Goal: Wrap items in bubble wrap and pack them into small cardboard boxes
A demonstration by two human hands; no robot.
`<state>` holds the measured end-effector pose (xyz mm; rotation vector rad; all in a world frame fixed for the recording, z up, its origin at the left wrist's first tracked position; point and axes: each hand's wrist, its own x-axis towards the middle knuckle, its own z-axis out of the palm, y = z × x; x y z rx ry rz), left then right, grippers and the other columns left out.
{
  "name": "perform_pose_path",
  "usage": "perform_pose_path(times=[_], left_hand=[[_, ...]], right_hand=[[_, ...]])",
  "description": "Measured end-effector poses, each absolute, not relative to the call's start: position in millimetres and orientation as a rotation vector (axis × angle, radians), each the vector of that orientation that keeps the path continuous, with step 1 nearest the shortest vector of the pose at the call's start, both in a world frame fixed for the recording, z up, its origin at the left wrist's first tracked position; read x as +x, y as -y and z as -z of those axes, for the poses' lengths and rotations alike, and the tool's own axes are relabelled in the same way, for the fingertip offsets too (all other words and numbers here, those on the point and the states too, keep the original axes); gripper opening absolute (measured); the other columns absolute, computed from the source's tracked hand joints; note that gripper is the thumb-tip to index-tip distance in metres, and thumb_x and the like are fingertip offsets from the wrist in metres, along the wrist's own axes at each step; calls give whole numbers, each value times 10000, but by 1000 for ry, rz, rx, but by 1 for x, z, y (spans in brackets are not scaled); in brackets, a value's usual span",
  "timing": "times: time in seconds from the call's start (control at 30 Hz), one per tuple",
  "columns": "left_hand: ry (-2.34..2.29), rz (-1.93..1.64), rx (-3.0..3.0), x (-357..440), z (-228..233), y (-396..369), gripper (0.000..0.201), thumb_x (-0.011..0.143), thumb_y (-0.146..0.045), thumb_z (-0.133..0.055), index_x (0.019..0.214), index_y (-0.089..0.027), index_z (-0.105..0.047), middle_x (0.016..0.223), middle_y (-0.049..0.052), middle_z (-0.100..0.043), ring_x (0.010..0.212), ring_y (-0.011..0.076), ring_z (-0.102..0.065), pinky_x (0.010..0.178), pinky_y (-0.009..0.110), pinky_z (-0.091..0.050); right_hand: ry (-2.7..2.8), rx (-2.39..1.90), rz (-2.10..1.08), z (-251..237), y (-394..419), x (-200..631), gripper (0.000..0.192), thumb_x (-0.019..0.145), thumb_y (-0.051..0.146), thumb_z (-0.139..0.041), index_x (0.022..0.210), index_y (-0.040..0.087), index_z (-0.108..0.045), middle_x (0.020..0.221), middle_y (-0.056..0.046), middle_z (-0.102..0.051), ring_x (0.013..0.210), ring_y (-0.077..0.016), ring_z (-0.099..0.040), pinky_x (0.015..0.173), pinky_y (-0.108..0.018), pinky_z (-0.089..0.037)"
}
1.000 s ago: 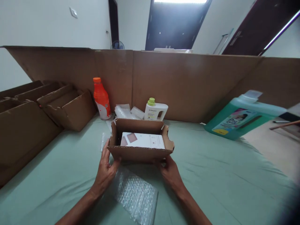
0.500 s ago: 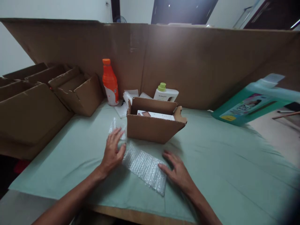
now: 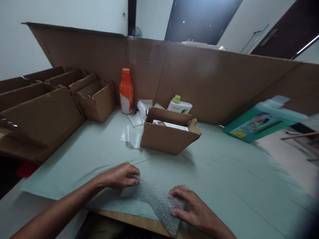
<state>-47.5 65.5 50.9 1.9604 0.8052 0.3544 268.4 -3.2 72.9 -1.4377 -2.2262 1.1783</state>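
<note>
Carton (image 3: 164, 139) (white box (image 3: 172, 125) inside) beyond bubble wrap (image 3: 156, 198)

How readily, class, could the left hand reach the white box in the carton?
Probably yes, from above: the carton is open and nothing visible covers the white box, but the left hand grips bubble wrap.

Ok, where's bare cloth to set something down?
Bare: green cloth between the open box and teal jug, and between left hand and brown cartons. Crowded: behind and left of that box, with white bottle, orange bottle, loose bubble wrap.
</note>
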Motion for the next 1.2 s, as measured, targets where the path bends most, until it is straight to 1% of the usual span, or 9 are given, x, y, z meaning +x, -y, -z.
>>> perform_pose_path(times=[0.23,0.3,0.47,0.57,0.73,0.83,0.93,1.07,1.2], left_hand=[[-1053,-239,1981,-65,-48,-80,207,882,-345,-590,815,-162,-661,730,-6,-649,668,135,-587,609,210,-438],[-1218,-278,2042,-57,-37,-85,137,844,-279,-623,912,-174,-678,794,20,-679,757,184,-642,684,252,-470],[-1578,-417,2176,-67,-22,-90,516,848,-358,-646,1331,-197,-563,1142,124,-672,1010,293,-658,887,411,-507],[-1751,-522,2235,-86,-24,-103,575,883,-346,-594,1429,-202,-488,1267,155,-608,1127,314,-612,959,459,-497],[-1855,-779,2419,-82,-9,-153,627,768,-182,-676,1384,-181,-558,1532,200,-427,1346,378,-472,1059,520,-437],[-1856,-932,2489,-85,-3,-169,379,740,-87,-620,1097,-173,-711,1426,189,-558,1267,363,-555,1018,520,-466],[-1890,-1072,2475,-109,-15,-152,294,749,-68,-577,982,-182,-715,1313,167,-638,1192,350,-606,996,542,-471],[-1728,-1529,2522,-123,-44,-88,467,803,-17,-528,1189,-244,-661,1398,110,-593,1307,303,-544,1070,535,-422],[-1294,-1295,2768,-74,-37,-31,525,898,-9,-450,1352,-246,-561,1535,107,-480,1470,277,-371,1170,530,-318]], right_hand=[[2115,-1625,-1117,-65,-21,285,296,888,483,-558,853,204,-651,830,-47,-700,801,-221,-654,727,-324,-493],[2130,-1759,-804,-50,-30,290,267,865,452,-566,874,202,-658,858,-68,-723,826,-253,-671,757,-368,-500],[2121,-1722,141,-18,-29,295,309,901,384,-555,1095,183,-686,1141,-150,-726,1033,-331,-672,842,-461,-499],[2271,-1509,135,-31,-36,262,329,970,278,-496,1254,181,-631,1060,-114,-743,905,-243,-703,777,-358,-524],[2680,-1574,-33,-69,-98,149,711,892,-6,-421,1551,257,-371,915,-80,-760,750,-229,-726,700,-329,-527],[2683,-1685,-170,-78,-128,104,546,903,-13,-420,1402,171,-540,982,-145,-769,820,-259,-751,700,-327,-545],[2651,-1548,-230,-81,-121,98,353,971,106,-465,1284,192,-604,1100,-115,-765,940,-235,-749,772,-302,-565],[2339,-1050,-161,-87,-62,142,368,1001,204,-511,1367,184,-541,1219,-106,-737,1073,-198,-720,888,-287,-568],[2093,-1128,-38,-73,8,211,350,963,171,-589,1312,196,-583,1173,-100,-752,1050,-196,-727,895,-292,-579]])
